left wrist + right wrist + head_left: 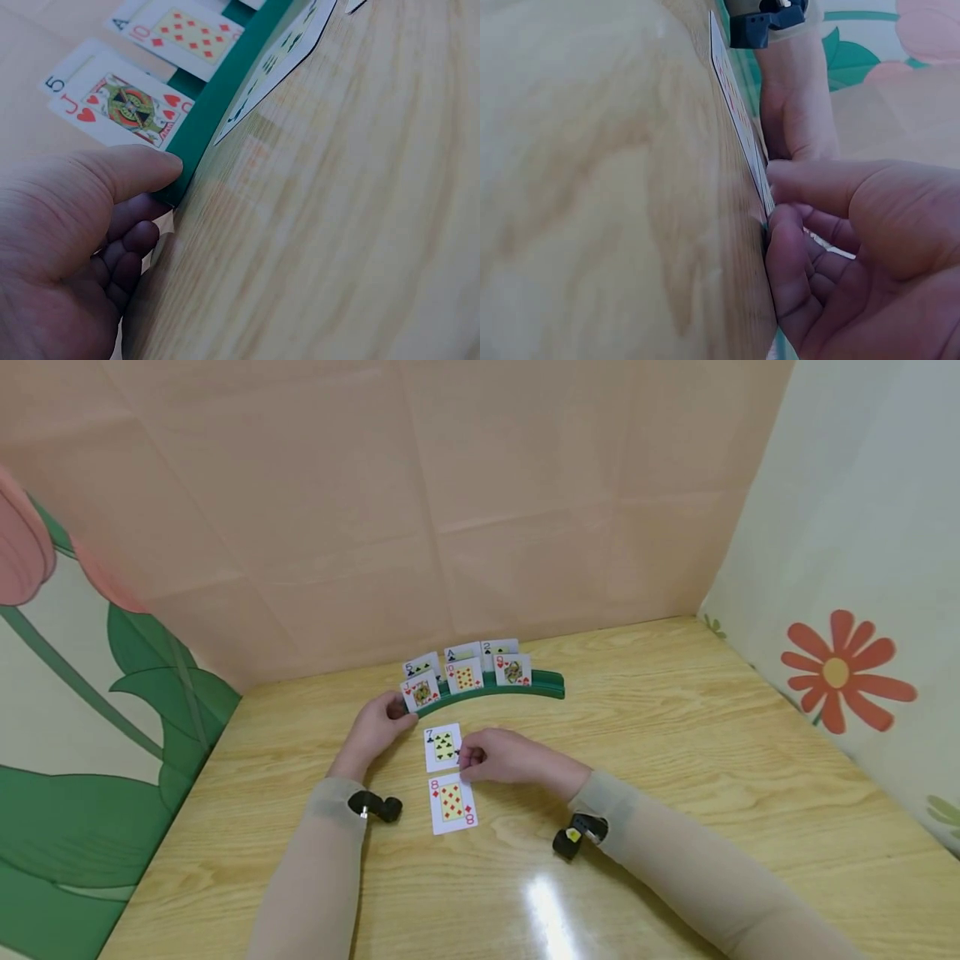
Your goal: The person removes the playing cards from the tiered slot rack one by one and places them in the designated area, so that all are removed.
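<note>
A green curved card holder (551,685) stands at the back of the table, with playing cards upright in two rows. Its front row shows a jack of hearts (421,692), a ten of diamonds (464,676) and a queen (513,670); a black five, ace and two stand behind. My left hand (375,727) grips the holder's left end, thumb (150,171) on its front face. Face up before the holder lies a seven of clubs (442,747). My right hand (498,756) pinches its right edge, with curled fingers covering that corner. An eight of diamonds (452,804) lies just nearer.
The wood-grain table (660,793) extends to both sides. A peach-coloured cloth (480,510) hangs behind it. Flower-painted walls flank the left and right. Each wrist wears a band with a small black camera (567,843).
</note>
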Demonstrator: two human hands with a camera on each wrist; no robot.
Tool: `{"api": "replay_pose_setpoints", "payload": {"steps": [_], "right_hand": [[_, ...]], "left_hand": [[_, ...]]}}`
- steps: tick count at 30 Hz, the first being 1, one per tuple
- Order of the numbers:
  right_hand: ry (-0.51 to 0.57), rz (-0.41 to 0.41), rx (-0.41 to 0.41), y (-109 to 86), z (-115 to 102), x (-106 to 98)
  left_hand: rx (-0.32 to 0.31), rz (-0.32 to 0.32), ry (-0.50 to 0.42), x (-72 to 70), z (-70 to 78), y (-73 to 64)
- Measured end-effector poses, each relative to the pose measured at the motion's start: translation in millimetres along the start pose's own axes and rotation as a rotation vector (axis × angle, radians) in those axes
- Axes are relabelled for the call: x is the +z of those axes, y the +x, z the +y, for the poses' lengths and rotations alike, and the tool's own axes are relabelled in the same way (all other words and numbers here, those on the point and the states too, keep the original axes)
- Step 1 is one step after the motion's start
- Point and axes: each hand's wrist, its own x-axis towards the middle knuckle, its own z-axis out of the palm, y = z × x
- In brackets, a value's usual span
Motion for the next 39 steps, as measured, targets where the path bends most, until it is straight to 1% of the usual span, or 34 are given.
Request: {"api": "replay_pose_setpoints", "payload": {"steps": [4, 6, 9, 12, 18, 26, 31, 39], "right_hand": [[0.095, -0.027, -0.003, -3.6, 4, -5], [0.129, -0.027, 0.002, -5.2, 5, -9], [0.16, -0.012, 0.002, -6.5, 7, -14], [0.173, 0.024, -0.01, -6.7, 8, -20], [0.195, 0.131, -0.049, -7.0, 9, -33], [0.254, 0.295, -0.034, -11.0, 9, -56], [0.258, 0.391, -0.033, -11.9, 11, -72], [0.27, 0.505, -0.005, -11.9, 13, -94]], "left_hand": [[0.005, -0.002, 0.005, 0.9, -0.1, 0.3], [0.008, -0.001, 0.01, 1.3, -0.5, 0.6], [0.011, -0.001, 0.017, 1.6, -0.7, 1.2], [0.01, -0.001, 0.02, 1.7, -0.3, 1.3], [0.008, 0.003, 0.03, 1.7, -0.6, 1.2], [0.006, 0.003, 0.031, 2.0, -1.4, 1.9], [0.002, 0.004, 0.032, 1.8, -0.5, 1.8], [0.008, 0.008, 0.027, -1.2, 0.3, 2.2]]}}
